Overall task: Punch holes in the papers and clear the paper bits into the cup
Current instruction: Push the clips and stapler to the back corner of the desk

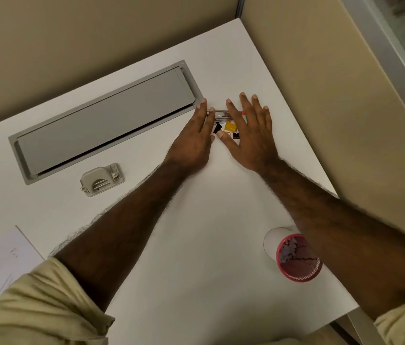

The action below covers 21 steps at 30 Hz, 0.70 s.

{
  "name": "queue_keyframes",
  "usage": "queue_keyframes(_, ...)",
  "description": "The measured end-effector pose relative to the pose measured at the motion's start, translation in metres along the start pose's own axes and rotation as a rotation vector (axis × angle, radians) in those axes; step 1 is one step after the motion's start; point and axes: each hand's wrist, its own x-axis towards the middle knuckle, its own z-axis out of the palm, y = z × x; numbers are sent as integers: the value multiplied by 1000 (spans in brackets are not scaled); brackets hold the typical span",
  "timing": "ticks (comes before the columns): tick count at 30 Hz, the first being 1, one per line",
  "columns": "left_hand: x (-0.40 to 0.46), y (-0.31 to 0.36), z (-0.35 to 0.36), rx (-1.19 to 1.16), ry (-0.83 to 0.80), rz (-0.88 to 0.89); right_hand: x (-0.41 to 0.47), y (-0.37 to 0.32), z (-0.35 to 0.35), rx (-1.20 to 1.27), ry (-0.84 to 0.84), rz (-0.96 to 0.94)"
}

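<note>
Several binder clips [228, 127] between hands [224, 138]

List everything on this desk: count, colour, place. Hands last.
hole punch: one, beige, left of centre, below the hatch
cable hatch: one, grey, set into the desk's far left
papers: a few sheets, white, left edge
mesh cup: one, red, lying tipped, near right
binder clips: several, black and yellow, between the hands
pens: a few, silver, between the hands
desk: one, white
left hand: flat, beside the clips
right hand: flat, beside the clips
</note>
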Motion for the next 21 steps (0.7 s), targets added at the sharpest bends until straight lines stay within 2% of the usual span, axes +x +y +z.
queue_keyframes(10, -86, 0, 0, -144, 66, -145, -48, -69, -22, 129, 138, 11)
queue_keyframes(16, -177, -22, 14, -223, 168, -219, -104, -139, -16, 199, 61, -23)
queue_keyframes(21, -272, -52, 16, -225, 270, -369, -149, -197, -11, 263, -9, -56)
